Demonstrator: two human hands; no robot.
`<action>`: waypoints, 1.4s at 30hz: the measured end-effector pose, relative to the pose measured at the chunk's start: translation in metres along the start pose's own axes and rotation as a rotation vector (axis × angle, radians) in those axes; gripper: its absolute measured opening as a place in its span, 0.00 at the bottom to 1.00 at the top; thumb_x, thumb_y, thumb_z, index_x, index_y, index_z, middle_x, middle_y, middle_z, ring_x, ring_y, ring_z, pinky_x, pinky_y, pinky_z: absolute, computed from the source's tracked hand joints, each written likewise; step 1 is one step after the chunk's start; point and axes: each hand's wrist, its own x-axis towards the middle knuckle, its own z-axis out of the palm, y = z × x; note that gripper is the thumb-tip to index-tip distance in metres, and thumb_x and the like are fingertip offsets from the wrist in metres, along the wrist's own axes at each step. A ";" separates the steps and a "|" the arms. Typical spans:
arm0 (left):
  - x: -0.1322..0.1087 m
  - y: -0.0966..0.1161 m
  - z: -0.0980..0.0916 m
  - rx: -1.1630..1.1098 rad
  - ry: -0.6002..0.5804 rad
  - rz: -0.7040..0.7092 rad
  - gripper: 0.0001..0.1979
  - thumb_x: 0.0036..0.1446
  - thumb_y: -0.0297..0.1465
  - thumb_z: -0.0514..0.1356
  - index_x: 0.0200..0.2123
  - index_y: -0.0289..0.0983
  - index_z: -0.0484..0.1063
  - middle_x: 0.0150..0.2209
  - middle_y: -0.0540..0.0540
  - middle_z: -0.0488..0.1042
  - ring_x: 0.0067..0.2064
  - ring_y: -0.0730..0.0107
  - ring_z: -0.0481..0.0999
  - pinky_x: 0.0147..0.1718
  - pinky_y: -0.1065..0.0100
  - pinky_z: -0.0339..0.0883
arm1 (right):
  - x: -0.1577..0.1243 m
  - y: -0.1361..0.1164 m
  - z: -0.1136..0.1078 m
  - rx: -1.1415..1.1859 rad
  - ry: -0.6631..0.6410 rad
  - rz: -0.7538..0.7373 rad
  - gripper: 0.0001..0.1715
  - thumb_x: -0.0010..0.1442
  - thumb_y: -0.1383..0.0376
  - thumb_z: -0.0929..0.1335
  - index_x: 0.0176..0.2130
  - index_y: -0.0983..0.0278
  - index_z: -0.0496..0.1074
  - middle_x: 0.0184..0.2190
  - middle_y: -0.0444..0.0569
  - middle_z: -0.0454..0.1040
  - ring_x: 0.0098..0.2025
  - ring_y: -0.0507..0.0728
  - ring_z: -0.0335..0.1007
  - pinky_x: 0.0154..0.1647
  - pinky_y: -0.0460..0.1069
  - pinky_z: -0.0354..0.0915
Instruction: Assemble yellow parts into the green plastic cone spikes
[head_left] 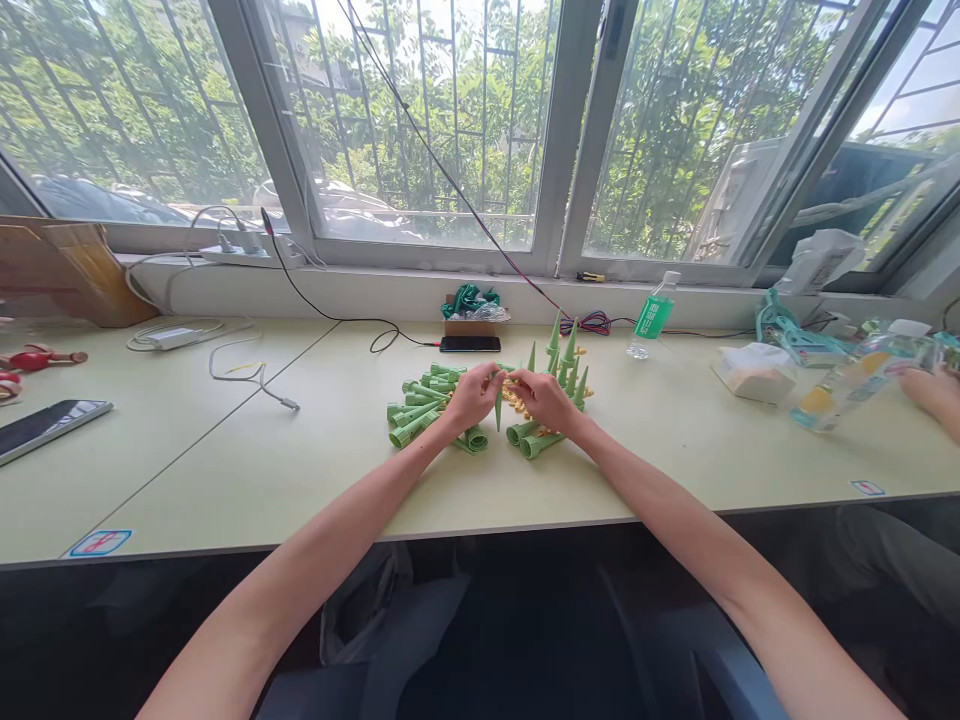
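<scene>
My left hand [474,395] is closed in a pinch around a green plastic spike [499,410], its tip pointing down above the table. Close beside it, the fingertips of my right hand [541,394] are pressed together near the spike's upper end; what they pinch is too small to make out. Several hollow green spikes [409,428] lie in a pile left of and beneath my left hand. Two more green spikes [534,444] lie below my right hand, their open ends toward me. Behind that hand, several green spikes [568,352] stand upright among small yellow pieces [517,402].
Behind the hands, a black phone [470,344] lies before a small box [474,322]. A green-labelled bottle [652,318], a tissue pack [756,372] and a large clear bottle [840,385] stand to the right, near another person's hand [931,395]. Cables [259,378] and another phone [49,428] lie left.
</scene>
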 end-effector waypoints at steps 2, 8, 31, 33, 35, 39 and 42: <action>0.000 0.001 0.000 0.006 -0.004 0.009 0.14 0.64 0.39 0.51 0.29 0.37 0.64 0.26 0.51 0.64 0.27 0.74 0.62 0.26 0.73 0.59 | 0.000 0.000 0.000 -0.006 -0.015 -0.006 0.12 0.67 0.60 0.62 0.42 0.64 0.71 0.24 0.43 0.70 0.25 0.51 0.61 0.30 0.45 0.57; 0.000 0.002 0.000 0.005 -0.010 0.032 0.15 0.64 0.40 0.51 0.28 0.37 0.63 0.28 0.49 0.65 0.29 0.73 0.64 0.29 0.71 0.63 | 0.000 0.001 0.004 -0.036 -0.032 -0.056 0.16 0.68 0.61 0.59 0.33 0.63 0.69 0.27 0.47 0.71 0.27 0.53 0.62 0.32 0.47 0.58; 0.002 0.001 0.001 -0.009 0.000 -0.005 0.15 0.64 0.40 0.51 0.28 0.36 0.64 0.27 0.50 0.64 0.27 0.74 0.63 0.27 0.71 0.60 | 0.003 -0.005 0.002 0.060 -0.002 -0.014 0.14 0.67 0.62 0.59 0.34 0.64 0.69 0.28 0.47 0.69 0.30 0.53 0.62 0.34 0.47 0.58; 0.002 0.002 0.000 -0.018 -0.002 -0.011 0.15 0.64 0.39 0.51 0.28 0.36 0.64 0.26 0.50 0.64 0.26 0.74 0.62 0.26 0.72 0.59 | 0.003 -0.007 0.001 0.097 0.013 0.013 0.14 0.67 0.61 0.60 0.37 0.65 0.71 0.28 0.47 0.70 0.29 0.53 0.62 0.34 0.47 0.59; 0.001 0.003 0.000 -0.016 0.000 -0.017 0.16 0.64 0.40 0.51 0.28 0.36 0.64 0.25 0.51 0.63 0.26 0.74 0.61 0.25 0.72 0.57 | 0.003 -0.008 0.001 0.136 0.019 0.054 0.16 0.67 0.60 0.60 0.39 0.65 0.71 0.26 0.46 0.70 0.28 0.53 0.63 0.34 0.47 0.59; 0.001 0.004 0.000 0.006 0.007 0.013 0.15 0.64 0.39 0.51 0.28 0.37 0.64 0.27 0.50 0.64 0.27 0.74 0.62 0.27 0.71 0.58 | 0.002 -0.011 0.000 0.191 0.018 0.110 0.16 0.66 0.58 0.61 0.40 0.65 0.72 0.23 0.44 0.69 0.26 0.52 0.62 0.32 0.47 0.59; 0.000 0.003 0.001 0.034 0.005 0.064 0.14 0.65 0.38 0.51 0.30 0.37 0.65 0.29 0.49 0.66 0.29 0.73 0.63 0.29 0.70 0.60 | 0.002 -0.011 0.000 0.209 0.011 0.113 0.17 0.66 0.58 0.61 0.41 0.65 0.72 0.22 0.44 0.68 0.25 0.52 0.62 0.30 0.47 0.59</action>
